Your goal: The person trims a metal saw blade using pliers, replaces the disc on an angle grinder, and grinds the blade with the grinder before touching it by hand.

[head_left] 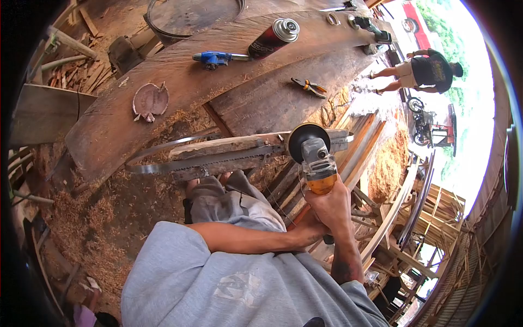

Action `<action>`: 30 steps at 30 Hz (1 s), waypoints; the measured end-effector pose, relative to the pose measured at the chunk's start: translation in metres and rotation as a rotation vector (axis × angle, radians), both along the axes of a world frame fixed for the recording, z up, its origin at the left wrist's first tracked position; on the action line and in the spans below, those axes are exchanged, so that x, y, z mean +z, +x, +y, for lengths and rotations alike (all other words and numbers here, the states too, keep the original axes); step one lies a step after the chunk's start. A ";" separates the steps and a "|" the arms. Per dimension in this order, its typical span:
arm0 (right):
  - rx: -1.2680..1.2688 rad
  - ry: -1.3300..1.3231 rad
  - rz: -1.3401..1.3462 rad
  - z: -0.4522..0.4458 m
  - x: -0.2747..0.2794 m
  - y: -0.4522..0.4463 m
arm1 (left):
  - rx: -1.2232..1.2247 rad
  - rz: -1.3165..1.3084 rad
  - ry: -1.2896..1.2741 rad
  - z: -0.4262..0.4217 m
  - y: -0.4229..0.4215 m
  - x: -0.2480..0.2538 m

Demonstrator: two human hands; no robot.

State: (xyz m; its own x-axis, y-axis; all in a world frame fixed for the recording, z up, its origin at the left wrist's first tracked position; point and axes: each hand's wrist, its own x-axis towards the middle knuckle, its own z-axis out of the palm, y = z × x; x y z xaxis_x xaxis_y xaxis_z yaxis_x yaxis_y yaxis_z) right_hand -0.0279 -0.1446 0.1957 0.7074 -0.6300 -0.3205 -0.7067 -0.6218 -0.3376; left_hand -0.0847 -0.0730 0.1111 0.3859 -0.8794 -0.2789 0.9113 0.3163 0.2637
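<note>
My right hand (330, 206) is wrapped round the yellow-orange body of an angle grinder (320, 173). My left hand (308, 230) is closed low at the grinder's rear, against my right hand and partly hidden by it. The grinder's dark round disc (306, 139) is at the toothed edge of a band saw blade (229, 158); whether they touch I cannot tell. Rough wooden boards (218, 145) lie along both sides of the blade, whose loop curves out at the left.
On the wooden slabs are a blue torch head (218, 58), a gas canister (275, 39), pliers (309, 87) and a brown dish-like piece (150, 102). Sawdust (92, 234) covers the ground. Long planks (364, 147) lie at right. Farther off, a person (430, 71) stands near a motorcycle (418, 122).
</note>
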 end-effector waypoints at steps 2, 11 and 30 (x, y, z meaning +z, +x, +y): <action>-0.018 -0.002 0.009 -0.003 0.006 -0.002 | -0.037 -0.028 -0.002 -0.006 -0.002 -0.001; -0.136 0.001 -0.014 -0.007 0.024 -0.011 | -0.118 -0.096 -0.018 -0.007 0.004 0.015; -0.015 0.031 0.005 0.002 -0.002 0.001 | -0.036 -0.071 0.044 -0.001 -0.002 -0.009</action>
